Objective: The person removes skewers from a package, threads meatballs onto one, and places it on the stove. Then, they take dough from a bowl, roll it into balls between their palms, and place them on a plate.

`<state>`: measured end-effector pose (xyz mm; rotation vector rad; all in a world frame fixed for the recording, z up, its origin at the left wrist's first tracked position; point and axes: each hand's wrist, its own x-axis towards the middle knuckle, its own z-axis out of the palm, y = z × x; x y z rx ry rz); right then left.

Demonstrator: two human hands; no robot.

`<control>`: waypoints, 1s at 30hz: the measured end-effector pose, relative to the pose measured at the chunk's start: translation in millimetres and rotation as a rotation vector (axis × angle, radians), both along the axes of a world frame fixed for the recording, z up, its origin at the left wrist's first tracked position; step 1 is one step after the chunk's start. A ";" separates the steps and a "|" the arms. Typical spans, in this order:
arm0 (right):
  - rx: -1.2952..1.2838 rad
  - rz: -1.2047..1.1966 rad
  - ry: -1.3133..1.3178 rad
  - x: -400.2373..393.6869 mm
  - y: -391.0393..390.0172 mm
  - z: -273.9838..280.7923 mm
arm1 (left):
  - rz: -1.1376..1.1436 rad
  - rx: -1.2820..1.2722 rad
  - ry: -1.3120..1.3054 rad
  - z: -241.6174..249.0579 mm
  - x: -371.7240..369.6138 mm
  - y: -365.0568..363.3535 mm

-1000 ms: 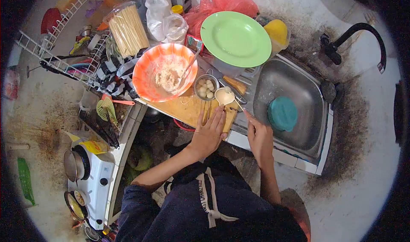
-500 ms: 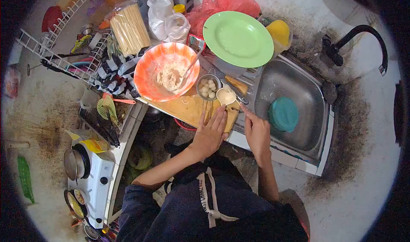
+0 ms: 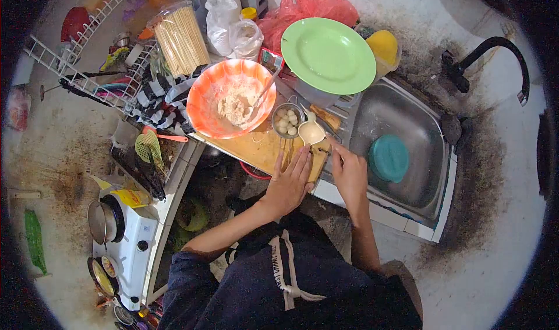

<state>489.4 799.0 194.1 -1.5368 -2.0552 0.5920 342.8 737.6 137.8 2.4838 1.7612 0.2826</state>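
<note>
My left hand (image 3: 286, 184) lies flat with its fingers stretched out over the near edge of the wooden board (image 3: 253, 151). Close to its right, my right hand (image 3: 348, 170) has its fingers bent together at the board's right end; what they hold, if anything, is too small to tell. Just beyond my fingertips sits a small cream-coloured bowl (image 3: 311, 133). A metal strainer (image 3: 287, 121) with several pale round balls is beside it. The orange and white bowl (image 3: 204, 106) at the board's far left holds a floury mixture and a spoon.
A green plate (image 3: 329, 56) rests on a container behind the board. To the right, the steel sink (image 3: 402, 106) holds a teal round object (image 3: 389, 158) under a black tap (image 3: 495, 41). A white stove (image 3: 135, 248) and dish rack (image 3: 87, 82) are at left.
The whole view has shifted slightly. My right hand's fingers have drawn back a little from the cream-coloured bowl. My left hand stays flat at the board.
</note>
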 end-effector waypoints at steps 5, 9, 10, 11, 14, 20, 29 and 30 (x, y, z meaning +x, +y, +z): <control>-0.110 -0.012 0.223 7.4 -16.6 13.6 | 0.007 -0.047 -0.037 8.1 -2.3 0.0; -0.093 -0.042 0.311 13.9 -22.4 11.1 | 0.016 -0.073 -0.144 17.6 -6.4 0.2; -0.108 -0.048 0.269 16.1 -23.3 12.1 | 0.011 -0.070 -0.130 17.8 -6.5 -0.3; -0.123 -0.052 0.228 17.5 -24.0 12.7 | 0.008 -0.069 -0.129 17.5 -6.4 -1.3; -0.151 -0.070 0.190 19.3 -25.5 11.6 | -0.012 -0.091 -0.058 12.6 -4.6 -5.9; -0.117 -0.038 0.234 9.6 -22.0 -13.2 | -0.010 -0.019 -0.067 5.6 1.7 -8.6; -0.134 -0.070 0.375 6.3 -23.3 -21.2 | -0.030 -0.029 -0.010 6.5 2.6 -8.9; -0.134 -0.072 0.376 7.3 -23.8 -23.6 | -0.030 -0.044 0.008 6.8 2.9 -8.7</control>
